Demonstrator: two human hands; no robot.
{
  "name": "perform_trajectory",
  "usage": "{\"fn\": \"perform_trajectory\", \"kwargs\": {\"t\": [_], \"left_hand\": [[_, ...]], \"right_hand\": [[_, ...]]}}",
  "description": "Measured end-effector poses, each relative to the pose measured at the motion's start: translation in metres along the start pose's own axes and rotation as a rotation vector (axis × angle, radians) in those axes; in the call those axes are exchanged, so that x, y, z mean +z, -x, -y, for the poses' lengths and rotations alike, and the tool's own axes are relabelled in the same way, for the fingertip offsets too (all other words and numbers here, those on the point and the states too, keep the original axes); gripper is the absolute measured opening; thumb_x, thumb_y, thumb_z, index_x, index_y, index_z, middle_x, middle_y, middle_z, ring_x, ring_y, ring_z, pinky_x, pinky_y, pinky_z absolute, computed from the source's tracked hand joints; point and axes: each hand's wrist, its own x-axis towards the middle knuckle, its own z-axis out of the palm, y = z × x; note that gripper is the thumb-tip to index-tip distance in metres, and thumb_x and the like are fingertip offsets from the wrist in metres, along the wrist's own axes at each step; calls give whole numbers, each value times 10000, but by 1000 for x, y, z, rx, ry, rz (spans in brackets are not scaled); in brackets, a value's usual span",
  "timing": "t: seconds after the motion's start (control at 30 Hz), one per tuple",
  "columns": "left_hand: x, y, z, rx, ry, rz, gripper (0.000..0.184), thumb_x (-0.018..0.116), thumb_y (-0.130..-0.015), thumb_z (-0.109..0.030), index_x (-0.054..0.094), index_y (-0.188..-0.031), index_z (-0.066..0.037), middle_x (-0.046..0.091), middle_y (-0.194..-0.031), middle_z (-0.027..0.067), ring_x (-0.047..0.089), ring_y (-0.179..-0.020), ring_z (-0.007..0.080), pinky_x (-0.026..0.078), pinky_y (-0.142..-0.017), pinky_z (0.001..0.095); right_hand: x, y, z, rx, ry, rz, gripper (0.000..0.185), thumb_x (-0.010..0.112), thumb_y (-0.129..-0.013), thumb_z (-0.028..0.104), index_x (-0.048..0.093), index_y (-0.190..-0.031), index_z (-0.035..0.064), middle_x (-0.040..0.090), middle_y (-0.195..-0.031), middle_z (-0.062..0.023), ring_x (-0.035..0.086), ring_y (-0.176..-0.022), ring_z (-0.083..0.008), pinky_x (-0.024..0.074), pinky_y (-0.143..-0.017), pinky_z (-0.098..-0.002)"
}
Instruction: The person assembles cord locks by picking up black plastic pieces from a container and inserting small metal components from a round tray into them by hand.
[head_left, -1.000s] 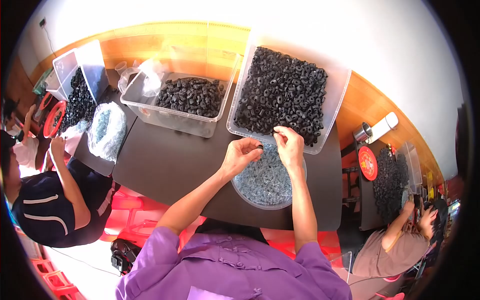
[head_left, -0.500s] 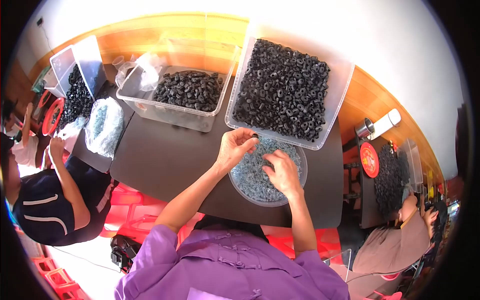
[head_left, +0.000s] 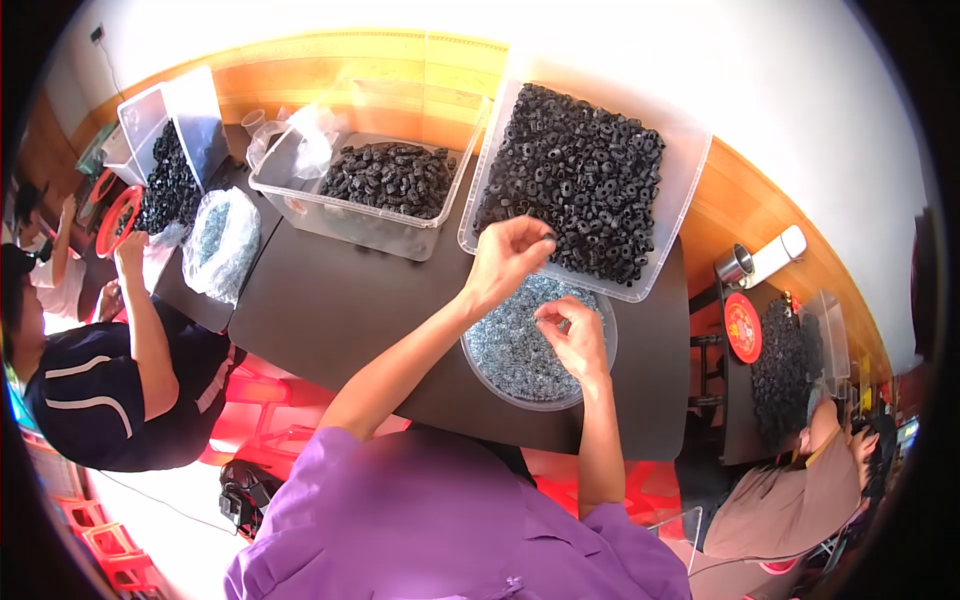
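My left hand (head_left: 508,262) is over the front left edge of the large clear bin (head_left: 680,215), thumb and forefinger pinched on a small black plastic part (head_left: 549,238). That bin is heaped with small black ring-like parts (head_left: 575,170). Below it, a round clear bowl (head_left: 540,405) is filled with tiny bluish see-through pieces (head_left: 515,345). My right hand (head_left: 578,340) hovers above the bowl's right half, thumb and finger pinched together. Whatever is between those fingertips is too small to make out.
Left of the large bin stands a smaller clear bin (head_left: 350,228) of black pieces. A plastic bag (head_left: 222,245) of bluish pieces lies further left. Co-workers sit at the left (head_left: 100,385) and right (head_left: 790,490). A steel cup (head_left: 735,262) and red plate (head_left: 742,328) are at right.
My left hand has moved up and right, from the bowl's upper edge to the bin's front. My right hand has closed from loosely curled fingers to a pinch. The camera view has shifted slightly.
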Motion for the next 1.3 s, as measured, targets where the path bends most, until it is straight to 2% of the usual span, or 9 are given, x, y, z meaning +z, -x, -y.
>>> {"fn": "perform_trajectory", "kwargs": {"t": [0.03,0.1,0.27,0.53,0.7,0.77,0.9,1.1,1.3], "left_hand": [[-2,9,7,31,7,-6,160,657,-820,-93,626,-913,33,637,-725,34,592,-622,77,496,-567,233],[-10,27,19,21,-35,-15,155,651,-825,-86,624,-917,36,643,-757,33,601,-646,78,497,-578,229],[-26,48,38,-51,-48,20,150,648,-825,-62,627,-931,41,650,-793,45,608,-660,82,501,-588,227],[-24,56,44,52,-224,-9,176,678,-799,-32,665,-970,7,678,-833,64,624,-670,92,510,-603,229],[-25,57,43,68,-257,19,188,690,-801,-18,675,-988,-6,661,-853,27,603,-710,73,504,-648,216],[-25,57,43,108,-283,9,201,710,-777,-44,691,-977,-31,683,-849,66,632,-709,118,523,-644,261],[-24,58,40,131,-283,30,203,709,-778,-45,690,-980,-30,681,-856,68,635,-713,126,526,-652,263],[-24,60,37,153,-315,67,204,693,-786,-36,687,-989,-22,684,-867,73,644,-722,133,530,-661,265],[-25,60,39,80,-260,51,198,688,-791,-42,683,-986,-7,692,-843,79,640,-715,119,526,-664,266]], "right_hand": [[-1,0,-1,25,-45,-11,119,673,-740,-48,672,-851,-5,637,-764,-74,629,-673,-147,487,-606,-251],[-2,-1,-4,105,-145,-14,126,675,-756,-36,685,-875,2,680,-795,-67,625,-679,-109,490,-605,-239],[-3,-9,-8,133,-447,-34,103,681,-794,-11,669,-895,1,655,-766,-17,591,-662,-66,479,-598,-203],[1,-23,1,110,-529,-40,64,643,-868,61,644,-886,0,616,-807,-11,571,-686,-58,497,-605,-215],[8,-21,-2,44,-516,1,63,647,-868,50,642,-897,-5,595,-873,-19,573,-727,-59,487,-639,-206],[11,-19,-2,61,-544,-13,57,660,-850,23,643,-900,1,608,-861,-16,578,-726,-60,484,-639,-202],[13,-18,-3,73,-547,-16,63,676,-839,26,639,-885,4,611,-822,-5,571,-714,-59,490,-650,-204],[17,-15,0,-1,-360,-90,124,730,-770,-4,624,-834,6,640,-784,-35,606,-659,-77,494,-595,-219],[15,-13,17,-198,-188,-104,97,704,-777,-24,675,-865,6,633,-791,-62,624,-678,-123,506,-565,-237]]}}
